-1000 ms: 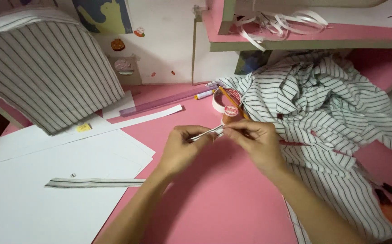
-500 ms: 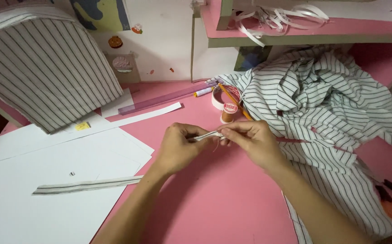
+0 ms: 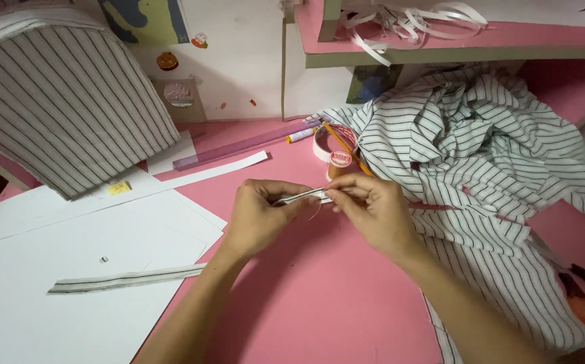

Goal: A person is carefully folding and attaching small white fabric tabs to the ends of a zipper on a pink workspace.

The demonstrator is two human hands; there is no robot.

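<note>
From the head view, your left hand and right hand meet over the pink tabletop, and the fingers of both pinch the ends of a narrow striped fabric strip, held level between them just above the surface. A thin thread hangs from its middle.

No real container shows; the nearest is a pink shelf at the top, carrying loose white paper strips.

Just behind your right hand stands a tape roll with an orange pencil laid across it, touching the crumpled striped shirt that spreads over the right side of the tabletop. A translucent purple ruler lies further back. To the left sit white paper sheets, with a second striped strip lying across their edge, and a striped fabric-covered panel leans at the back left. Nothing lies between your hands and the strip.

Since a second ago your hands have kept the same pinch on the strip, and the things around them lie as before.
</note>
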